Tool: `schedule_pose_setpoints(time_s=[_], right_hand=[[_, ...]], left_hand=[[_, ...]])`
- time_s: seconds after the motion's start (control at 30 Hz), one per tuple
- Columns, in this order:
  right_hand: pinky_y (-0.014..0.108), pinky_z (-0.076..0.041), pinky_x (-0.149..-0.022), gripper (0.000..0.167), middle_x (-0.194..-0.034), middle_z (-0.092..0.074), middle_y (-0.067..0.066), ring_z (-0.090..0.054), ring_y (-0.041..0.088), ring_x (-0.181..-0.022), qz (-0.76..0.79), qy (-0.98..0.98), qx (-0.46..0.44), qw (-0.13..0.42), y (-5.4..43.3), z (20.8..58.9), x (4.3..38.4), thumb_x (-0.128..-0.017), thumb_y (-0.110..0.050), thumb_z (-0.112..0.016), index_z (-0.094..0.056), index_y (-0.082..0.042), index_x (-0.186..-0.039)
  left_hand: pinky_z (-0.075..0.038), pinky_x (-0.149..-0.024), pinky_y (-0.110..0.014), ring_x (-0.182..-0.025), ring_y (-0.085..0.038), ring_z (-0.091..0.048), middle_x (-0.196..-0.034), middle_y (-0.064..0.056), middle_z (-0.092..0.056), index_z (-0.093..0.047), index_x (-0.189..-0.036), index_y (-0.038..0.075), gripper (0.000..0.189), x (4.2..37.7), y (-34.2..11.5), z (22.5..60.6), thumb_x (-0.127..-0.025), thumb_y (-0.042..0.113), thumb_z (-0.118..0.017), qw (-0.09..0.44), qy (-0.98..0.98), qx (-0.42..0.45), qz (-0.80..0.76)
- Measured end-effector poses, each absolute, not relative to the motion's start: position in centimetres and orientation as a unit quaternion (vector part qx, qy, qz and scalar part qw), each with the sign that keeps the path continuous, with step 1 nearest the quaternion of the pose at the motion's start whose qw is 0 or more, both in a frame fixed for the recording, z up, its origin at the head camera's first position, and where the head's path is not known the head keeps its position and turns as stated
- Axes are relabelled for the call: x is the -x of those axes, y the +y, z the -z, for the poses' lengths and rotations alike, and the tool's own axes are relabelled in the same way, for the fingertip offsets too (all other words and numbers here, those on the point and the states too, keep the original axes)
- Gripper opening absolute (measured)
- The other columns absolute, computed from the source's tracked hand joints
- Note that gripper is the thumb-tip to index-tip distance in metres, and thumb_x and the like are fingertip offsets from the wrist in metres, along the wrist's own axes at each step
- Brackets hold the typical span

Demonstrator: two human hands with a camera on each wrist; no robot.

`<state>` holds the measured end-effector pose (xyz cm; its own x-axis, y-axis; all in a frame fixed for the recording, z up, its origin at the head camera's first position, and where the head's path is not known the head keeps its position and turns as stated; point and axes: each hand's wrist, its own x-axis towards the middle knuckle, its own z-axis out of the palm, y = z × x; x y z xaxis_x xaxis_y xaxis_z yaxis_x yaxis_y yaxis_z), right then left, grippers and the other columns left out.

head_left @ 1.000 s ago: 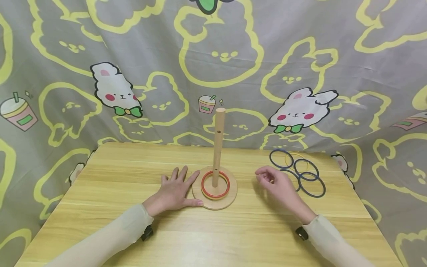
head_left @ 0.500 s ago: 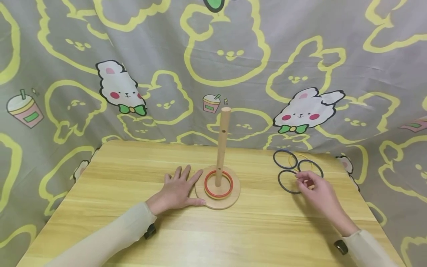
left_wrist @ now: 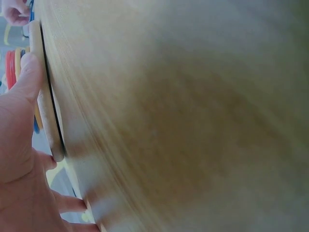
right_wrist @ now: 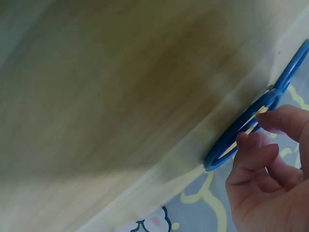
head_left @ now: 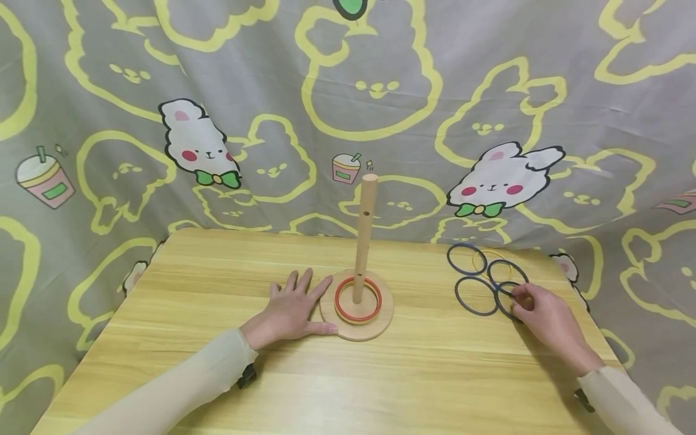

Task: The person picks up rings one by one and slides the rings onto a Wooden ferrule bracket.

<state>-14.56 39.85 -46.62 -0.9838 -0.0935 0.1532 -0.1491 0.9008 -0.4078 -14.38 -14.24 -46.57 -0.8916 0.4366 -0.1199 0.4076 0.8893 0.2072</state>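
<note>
Near the table's middle stands a wooden peg on a round base. A red ring lies uppermost around the peg's foot; yellow and blue edges show beneath it in the left wrist view. My left hand lies with spread fingers beside the base, its thumb and index finger touching the rim. At the right, my right hand has bent fingers over the nearest blue ring. A gap shows between its thumb and fingers, and the ring still lies on the table, partly hidden by the hand.
Other blue rings and a yellow ring lie beside and partly over one another at the back right of the wooden table. Behind the table hangs a grey patterned curtain.
My right hand has moved rightward from beside the base to the lower right blue ring. The left hand stays at the base. The head view has shifted slightly.
</note>
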Motion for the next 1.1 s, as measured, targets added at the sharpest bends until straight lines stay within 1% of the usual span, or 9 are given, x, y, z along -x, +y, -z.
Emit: schedule_pose_setpoints(time_s=[0.23, 0.33, 0.47, 0.53, 0.6, 0.73, 0.83, 0.93, 1.1], right_hand=[[0.045, -0.05, -0.071, 0.022, -0.095, -0.076, 0.009, -0.07, 0.025, -0.08, -0.204, -0.972, -0.084, 0.078, 40.3, 47.3, 14.8, -0.091, 0.001, -0.079, -0.074, 0.001, -0.112], [0.044, -0.049, -0.07, 0.024, -0.098, -0.072, 0.009, -0.067, 0.024, -0.08, -0.2, -0.971, -0.087, 0.098, 40.5, 47.5, 15.0, -0.089, 0.001, -0.082, -0.074, 0.0, -0.112], [0.047, -0.049, -0.073, 0.026, -0.105, -0.069, 0.016, -0.064, 0.028, -0.085, -0.195, -0.97, -0.086, 0.113, 40.9, 47.5, 15.3, -0.089, 0.0, -0.082, -0.074, 0.0, -0.114], [0.049, -0.05, -0.076, 0.023, -0.109, -0.07, 0.018, -0.067, 0.031, -0.088, -0.197, -0.971, -0.087, 0.1, 41.1, 47.3, 15.5, -0.091, -0.001, -0.081, -0.075, 0.0, -0.113], [0.049, -0.051, -0.077, 0.017, -0.106, -0.071, 0.016, -0.068, 0.031, -0.089, -0.197, -0.973, -0.092, 0.078, 41.2, 47.1, 15.8, -0.092, -0.002, -0.08, -0.076, -0.002, -0.108], [0.047, -0.052, -0.077, 0.008, -0.1, -0.069, 0.008, -0.067, 0.025, -0.087, -0.185, -0.975, -0.114, 0.043, 41.2, 46.7, 16.4, -0.093, -0.003, -0.078, -0.075, -0.008, -0.099], [0.043, -0.051, -0.074, 0.011, -0.092, -0.067, 0.003, -0.062, 0.02, -0.082, -0.169, -0.975, -0.14, 0.035, 40.9, 46.4, 16.8, -0.092, -0.003, -0.078, -0.07, -0.009, -0.096], [0.036, -0.046, -0.066, 0.02, -0.084, -0.06, -0.002, -0.054, 0.016, -0.074, -0.154, -0.973, -0.168, 0.039, 40.7, 46.4, 16.9, -0.089, -0.001, -0.078, -0.062, -0.009, -0.097], [0.03, -0.042, -0.059, 0.03, -0.08, -0.054, -0.004, -0.049, 0.012, -0.068, -0.145, -0.967, -0.19, 0.087, 40.6, 46.9, 16.6, -0.085, 0.004, -0.078, -0.055, -0.008, -0.099]], left_hand=[[-0.032, -0.101, -0.082, -0.153, -0.061, -0.026, -0.171, -0.031, -0.027, -0.031, -0.175, 0.022, 0.111, 14.3, -14.1, 46.6, -0.09, 0.083, -0.069, 0.083, 0.968, -0.218, -0.09], [-0.031, -0.101, -0.083, -0.153, -0.062, -0.026, -0.171, -0.032, -0.027, -0.03, -0.175, 0.021, 0.111, 14.3, -14.1, 46.6, -0.09, 0.082, -0.069, 0.086, 0.968, -0.218, -0.091], [-0.032, -0.101, -0.082, -0.153, -0.062, -0.026, -0.171, -0.032, -0.027, -0.03, -0.175, 0.021, 0.111, 14.3, -14.1, 46.5, -0.09, 0.082, -0.069, 0.084, 0.968, -0.219, -0.089], [-0.032, -0.101, -0.082, -0.153, -0.062, -0.026, -0.171, -0.032, -0.027, -0.03, -0.175, 0.021, 0.111, 14.3, -14.1, 46.4, -0.09, 0.082, -0.068, 0.083, 0.968, -0.219, -0.09], [-0.032, -0.101, -0.083, -0.153, -0.063, -0.026, -0.171, -0.032, -0.027, -0.03, -0.175, 0.021, 0.111, 14.3, -14.1, 46.5, -0.09, 0.082, -0.068, 0.083, 0.968, -0.219, -0.09], [-0.032, -0.101, -0.083, -0.153, -0.063, -0.026, -0.171, -0.032, -0.027, -0.03, -0.175, 0.021, 0.112, 14.3, -14.2, 46.6, -0.09, 0.083, -0.068, 0.082, 0.968, -0.218, -0.091], [-0.032, -0.101, -0.084, -0.152, -0.063, -0.027, -0.171, -0.032, -0.027, -0.03, -0.175, 0.02, 0.112, 14.2, -14.3, 46.7, -0.09, 0.083, -0.068, 0.08, 0.968, -0.219, -0.093], [-0.032, -0.1, -0.084, -0.152, -0.063, -0.027, -0.171, -0.033, -0.027, -0.03, -0.175, 0.019, 0.113, 14.2, -14.3, 46.7, -0.09, 0.082, -0.068, 0.08, 0.968, -0.22, -0.093], [-0.031, -0.101, -0.084, -0.153, -0.063, -0.026, -0.171, -0.032, -0.027, -0.03, -0.175, 0.021, 0.112, 14.3, -14.2, 46.6, -0.09, 0.082, -0.068, 0.082, 0.968, -0.219, -0.091]])
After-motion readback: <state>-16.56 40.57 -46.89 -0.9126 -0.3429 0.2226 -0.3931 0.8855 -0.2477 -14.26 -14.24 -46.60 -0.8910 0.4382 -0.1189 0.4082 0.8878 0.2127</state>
